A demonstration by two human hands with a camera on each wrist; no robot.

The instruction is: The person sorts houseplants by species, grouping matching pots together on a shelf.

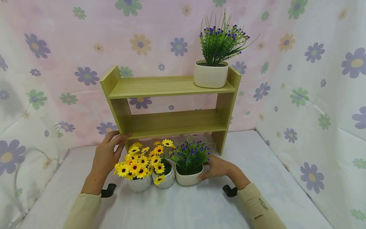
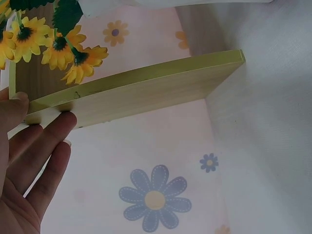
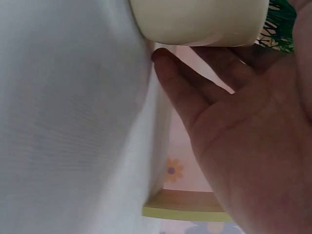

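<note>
My left hand holds the left side panel of a two-tier wooden shelf. In the left wrist view its thumb and fingers lie on opposite faces of that panel. My right hand grips the right end of a cream oval pot with small purple flowers, thumb at the front and fingers behind. The right wrist view shows the pot's wall against these fingers. Left of it, on the table in front of the shelf, stand two white pots with yellow daisies, one left and one middle.
Another cream pot with purple flowers and tall grass stands at the right end of the top shelf. A white cloth covers the table. Flower-patterned curtains enclose the back and sides.
</note>
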